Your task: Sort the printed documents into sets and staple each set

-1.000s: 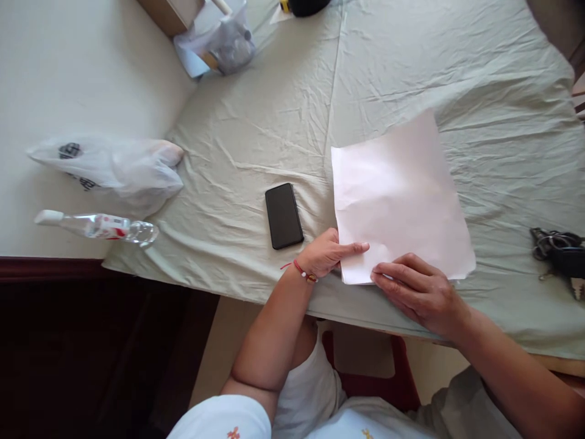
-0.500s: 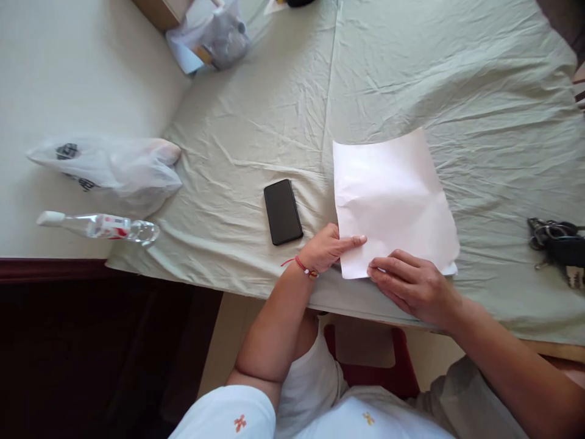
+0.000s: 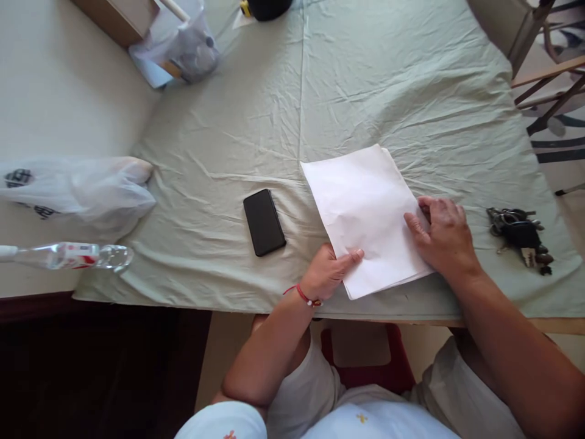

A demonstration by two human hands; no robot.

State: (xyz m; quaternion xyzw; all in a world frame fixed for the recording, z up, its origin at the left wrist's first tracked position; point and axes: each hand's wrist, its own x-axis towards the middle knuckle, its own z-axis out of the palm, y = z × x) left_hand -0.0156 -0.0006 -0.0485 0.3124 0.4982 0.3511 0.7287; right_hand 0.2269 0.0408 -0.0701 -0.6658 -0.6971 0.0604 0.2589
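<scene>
A small stack of white paper sheets (image 3: 365, 213) lies tilted on the cloth near the table's front edge. My left hand (image 3: 329, 272) grips its lower left edge, the thumb on top and the other fingers underneath, out of sight. At the right edge of the stack is my right hand (image 3: 441, 235), its thumb on the top sheet and its fingers curled at the side, so the paper is held between them. Left of the paper a black phone (image 3: 264, 222) lies face up, touched by neither hand.
A bunch of keys (image 3: 521, 231) lies to the right. On the left are a clear bottle (image 3: 77, 256) on its side and a white plastic bag (image 3: 86, 195). Another filled bag (image 3: 187, 55) stands by a box (image 3: 116, 21). Beyond the table's right side is a chair (image 3: 543, 73).
My right hand has moved from the paper's bottom edge up to its right edge. The stack has turned anticlockwise, and its sheets lie slightly fanned. The whole view has shifted.
</scene>
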